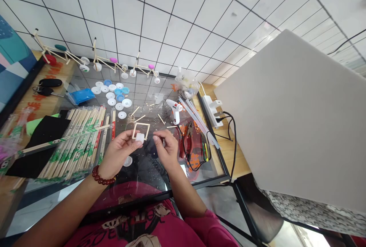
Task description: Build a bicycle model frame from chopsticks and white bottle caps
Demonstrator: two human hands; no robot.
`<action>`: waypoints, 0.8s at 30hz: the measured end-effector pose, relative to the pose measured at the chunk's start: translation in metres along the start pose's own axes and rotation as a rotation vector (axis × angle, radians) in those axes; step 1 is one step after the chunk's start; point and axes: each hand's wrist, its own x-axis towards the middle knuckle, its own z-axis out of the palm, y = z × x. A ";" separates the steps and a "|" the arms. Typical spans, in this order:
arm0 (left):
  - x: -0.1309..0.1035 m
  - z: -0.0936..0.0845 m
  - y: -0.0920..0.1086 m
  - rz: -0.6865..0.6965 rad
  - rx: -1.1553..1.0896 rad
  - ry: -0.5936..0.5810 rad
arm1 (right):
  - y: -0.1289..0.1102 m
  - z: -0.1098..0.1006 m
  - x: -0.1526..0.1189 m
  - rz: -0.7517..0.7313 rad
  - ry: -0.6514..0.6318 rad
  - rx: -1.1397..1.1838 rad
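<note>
My left hand (116, 157) grips a small square frame of wooden sticks (142, 124) between thumb and fingers. A white block (140, 137) sits at the frame's lower edge, by my thumb tip. Just right of the frame, my right hand (167, 149) is closed with thumb and index finger close together; whatever is between them is too small to make out. Beyond the hands lie short cut sticks (140, 118) and wood crumbs on the glass tabletop. A white glue gun (175, 110) rests beyond my right hand. Below my left hand lies a white bottle cap (127, 161).
Wrapped chopsticks (77, 140) cover the left side. White and blue caps (118, 91) lie at the back, before several stick models (114, 63) along the wall. To the right are pliers (187, 140), glue sticks (198, 119), a power strip (213, 109) and a trailing cord.
</note>
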 end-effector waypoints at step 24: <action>0.002 0.001 0.003 0.007 -0.135 0.088 | 0.006 -0.004 -0.001 0.092 -0.084 -0.154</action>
